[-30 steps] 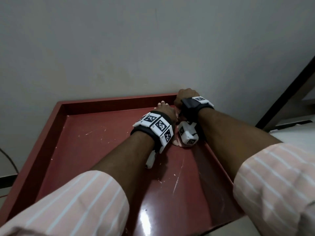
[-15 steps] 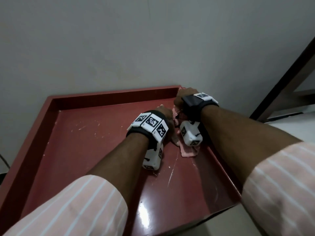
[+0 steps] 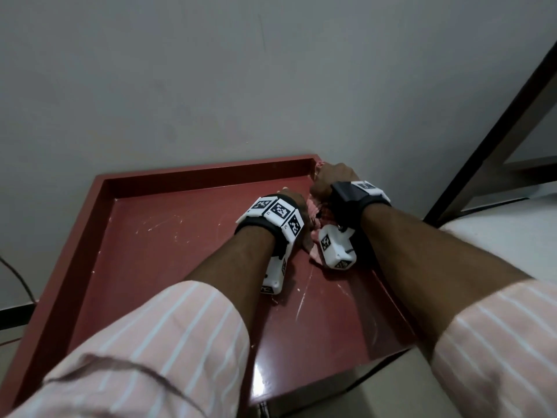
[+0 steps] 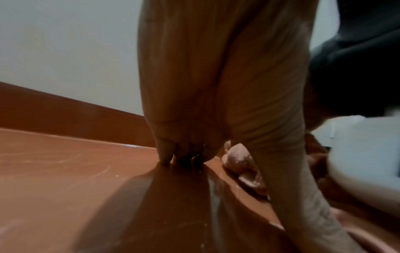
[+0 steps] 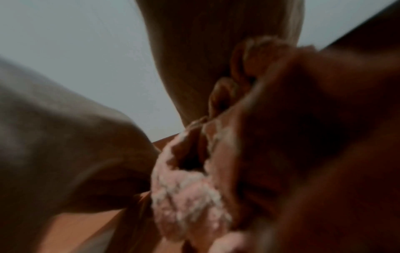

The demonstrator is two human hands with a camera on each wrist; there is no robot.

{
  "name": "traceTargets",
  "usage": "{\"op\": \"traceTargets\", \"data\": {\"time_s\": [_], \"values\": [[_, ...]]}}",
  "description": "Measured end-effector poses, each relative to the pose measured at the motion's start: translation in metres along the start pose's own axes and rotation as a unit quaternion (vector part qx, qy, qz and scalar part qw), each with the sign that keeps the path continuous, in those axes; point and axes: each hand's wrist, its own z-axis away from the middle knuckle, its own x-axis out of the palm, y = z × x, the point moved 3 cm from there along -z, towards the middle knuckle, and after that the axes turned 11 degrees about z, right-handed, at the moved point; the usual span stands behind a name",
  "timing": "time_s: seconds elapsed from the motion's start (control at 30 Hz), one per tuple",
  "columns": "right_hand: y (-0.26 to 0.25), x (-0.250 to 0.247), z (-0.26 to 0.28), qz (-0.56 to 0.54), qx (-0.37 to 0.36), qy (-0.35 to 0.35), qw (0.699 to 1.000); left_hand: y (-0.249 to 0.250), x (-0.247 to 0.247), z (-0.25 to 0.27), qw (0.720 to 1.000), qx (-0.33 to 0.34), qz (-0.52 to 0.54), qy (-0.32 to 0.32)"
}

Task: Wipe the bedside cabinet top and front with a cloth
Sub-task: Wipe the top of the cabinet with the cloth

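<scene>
The red bedside cabinet top (image 3: 168, 251) has a raised rim (image 3: 211, 173) along its back and left side. Both hands work at its back right corner. My right hand (image 3: 327, 179) grips a bunched pink cloth (image 3: 313, 214) against the corner; the right wrist view shows its fingers (image 5: 227, 95) curled into the cloth (image 5: 186, 191). My left hand (image 3: 294, 200) stands just left of the cloth, holding nothing. In the left wrist view its fingertips (image 4: 166, 154) touch the glossy top (image 4: 65, 188), with the cloth (image 4: 238, 159) beside the thumb.
A grey wall (image 3: 271, 86) rises directly behind the cabinet. A dark furniture frame (image 3: 497, 131) and a white surface (image 3: 512, 236) stand to the right. A thin cable (image 3: 15, 276) hangs at the left. Pale scratch marks (image 3: 301, 300) streak the top.
Both hands stay at the back right corner. The cloth under the right wrist has shifted a little, and the head view has pulled back and up, showing more wall.
</scene>
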Motion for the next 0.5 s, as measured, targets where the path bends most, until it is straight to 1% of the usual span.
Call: {"op": "traceTargets", "data": {"time_s": [0.03,0.1,0.13,0.23,0.3,0.4,0.43,0.5], "values": [[0.003,0.002,0.003,0.012,0.006,0.008,1.000,-0.001,-0.001,0.001,1.000,-0.014,0.015,0.009],[0.008,0.008,0.004,0.006,0.023,0.014,1.000,0.000,0.003,-0.004,1.000,-0.010,-0.019,0.016],[0.007,0.009,-0.001,0.003,0.019,0.016,1.000,0.003,0.000,-0.007,0.998,0.008,-0.054,0.012],[-0.002,0.009,-0.014,-0.027,-0.001,-0.018,0.999,0.007,-0.003,-0.007,0.998,-0.018,-0.043,-0.044],[-0.009,0.007,-0.020,-0.053,0.002,-0.033,0.998,0.008,-0.003,-0.011,0.999,-0.008,-0.009,-0.037],[-0.014,0.002,-0.034,-0.077,0.009,-0.014,0.997,0.000,0.003,-0.015,0.999,0.002,-0.003,-0.039],[-0.015,0.001,-0.035,-0.079,0.003,-0.026,0.997,-0.003,0.005,-0.016,0.999,0.006,-0.018,-0.032],[-0.013,0.002,-0.036,-0.078,-0.018,-0.039,0.996,-0.001,0.005,-0.013,1.000,0.015,-0.005,-0.017]]}}
